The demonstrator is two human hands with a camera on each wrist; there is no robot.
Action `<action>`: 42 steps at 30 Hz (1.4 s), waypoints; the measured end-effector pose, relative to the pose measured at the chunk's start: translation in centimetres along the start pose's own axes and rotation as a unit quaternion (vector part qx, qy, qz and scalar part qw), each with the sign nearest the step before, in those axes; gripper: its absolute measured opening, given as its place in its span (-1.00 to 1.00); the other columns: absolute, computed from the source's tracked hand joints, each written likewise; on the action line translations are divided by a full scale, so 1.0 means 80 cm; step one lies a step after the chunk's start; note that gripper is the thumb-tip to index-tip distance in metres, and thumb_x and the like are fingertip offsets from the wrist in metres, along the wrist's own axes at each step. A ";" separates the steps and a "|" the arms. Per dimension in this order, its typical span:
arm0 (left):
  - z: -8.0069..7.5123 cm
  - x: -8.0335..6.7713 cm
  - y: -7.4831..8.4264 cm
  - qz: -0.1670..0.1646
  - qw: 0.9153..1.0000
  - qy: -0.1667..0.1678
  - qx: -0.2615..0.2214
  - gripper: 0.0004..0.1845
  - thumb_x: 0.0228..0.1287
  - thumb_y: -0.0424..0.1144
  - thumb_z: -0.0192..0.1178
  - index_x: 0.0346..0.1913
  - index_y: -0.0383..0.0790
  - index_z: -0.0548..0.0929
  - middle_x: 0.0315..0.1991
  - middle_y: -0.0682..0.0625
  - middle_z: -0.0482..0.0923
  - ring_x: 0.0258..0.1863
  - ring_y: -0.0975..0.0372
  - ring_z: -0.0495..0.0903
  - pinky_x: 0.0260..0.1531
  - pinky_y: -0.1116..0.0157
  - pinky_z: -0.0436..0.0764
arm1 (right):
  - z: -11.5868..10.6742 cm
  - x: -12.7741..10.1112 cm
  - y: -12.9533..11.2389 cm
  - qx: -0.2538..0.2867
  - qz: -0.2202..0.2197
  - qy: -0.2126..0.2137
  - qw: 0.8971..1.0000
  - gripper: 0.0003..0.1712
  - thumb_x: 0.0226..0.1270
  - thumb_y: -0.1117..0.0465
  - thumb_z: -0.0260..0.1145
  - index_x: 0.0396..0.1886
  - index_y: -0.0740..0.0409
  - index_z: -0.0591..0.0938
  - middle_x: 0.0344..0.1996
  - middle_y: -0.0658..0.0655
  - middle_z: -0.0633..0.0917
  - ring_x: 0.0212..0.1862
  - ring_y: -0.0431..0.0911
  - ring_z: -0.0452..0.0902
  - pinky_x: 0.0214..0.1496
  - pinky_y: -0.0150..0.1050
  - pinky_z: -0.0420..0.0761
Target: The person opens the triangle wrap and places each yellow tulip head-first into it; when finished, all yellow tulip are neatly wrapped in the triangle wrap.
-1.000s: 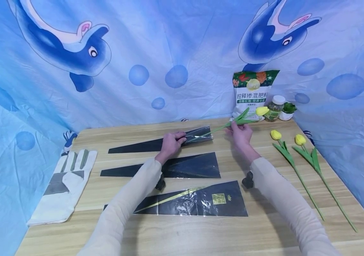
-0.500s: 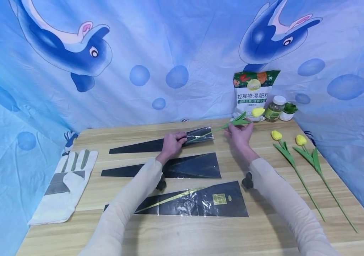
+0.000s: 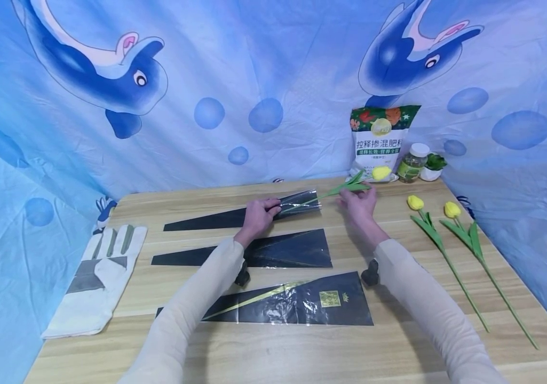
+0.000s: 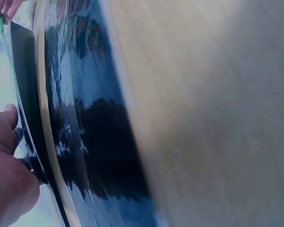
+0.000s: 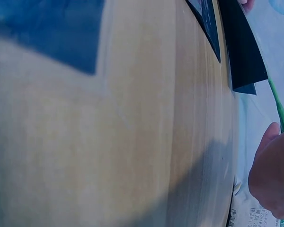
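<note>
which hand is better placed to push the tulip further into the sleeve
Right. The right hand already holds the tulip by its stem, while the left hand grips the black sleeve at its mouth.

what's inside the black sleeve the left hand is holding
A green tulip stem runs into the sleeve through its open end; its lower end is hidden by black film and the left hand.

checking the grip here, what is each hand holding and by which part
The left hand grips the black sleeve partway along, near its wide open end. The right hand holds the yellow tulip by its stem, by the leaves.
</note>
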State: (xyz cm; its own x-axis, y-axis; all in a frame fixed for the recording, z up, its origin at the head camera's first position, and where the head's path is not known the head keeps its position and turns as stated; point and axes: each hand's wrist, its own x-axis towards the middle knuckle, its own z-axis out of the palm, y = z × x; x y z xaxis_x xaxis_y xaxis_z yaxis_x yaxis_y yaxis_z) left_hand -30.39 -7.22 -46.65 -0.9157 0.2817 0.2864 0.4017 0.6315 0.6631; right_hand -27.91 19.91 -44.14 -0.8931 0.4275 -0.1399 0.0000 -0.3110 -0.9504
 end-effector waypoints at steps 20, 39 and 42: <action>0.000 -0.004 0.003 0.005 1.000 0.000 0.005 -0.74 0.37 -0.29 0.31 0.07 -0.27 0.73 0.06 -0.12 0.67 0.16 0.02 0.59 0.11 0.10 0.59 | -0.002 -0.002 -0.004 0.063 0.055 0.031 0.996 -0.42 0.37 0.42 0.31 0.34 0.21 0.37 -0.03 0.14 0.53 -0.23 -0.05 0.72 0.11 -0.11 0.63; 0.001 -0.001 0.003 0.009 1.000 0.003 -0.007 -0.75 0.37 -0.30 0.30 0.06 -0.26 0.74 0.04 -0.12 0.68 0.17 0.01 0.58 0.04 0.11 0.63 | 0.012 -0.012 0.009 0.078 0.094 -0.005 0.992 -0.54 0.57 0.29 0.09 0.38 0.13 0.30 0.11 0.27 0.60 0.06 0.06 0.66 0.09 -0.16 0.65; 0.000 -0.002 0.004 0.005 1.000 0.003 -0.007 -0.75 0.37 -0.30 0.30 0.06 -0.27 0.74 0.05 -0.12 0.68 0.17 0.01 0.58 0.00 0.12 0.65 | 0.012 -0.014 0.010 0.065 0.093 -0.015 0.993 -0.55 0.58 0.28 0.08 0.38 0.10 0.31 0.14 0.22 0.60 0.10 0.04 0.63 0.13 -0.16 0.62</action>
State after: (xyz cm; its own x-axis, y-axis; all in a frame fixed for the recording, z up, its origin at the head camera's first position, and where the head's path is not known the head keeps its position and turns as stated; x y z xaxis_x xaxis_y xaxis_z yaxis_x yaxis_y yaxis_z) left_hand -30.14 -7.02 -46.46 -0.9116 0.2842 0.2970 0.4110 0.6189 0.6693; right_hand -27.34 18.38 -44.48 -0.8961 0.3268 -0.3002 0.1108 -0.4903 -0.8645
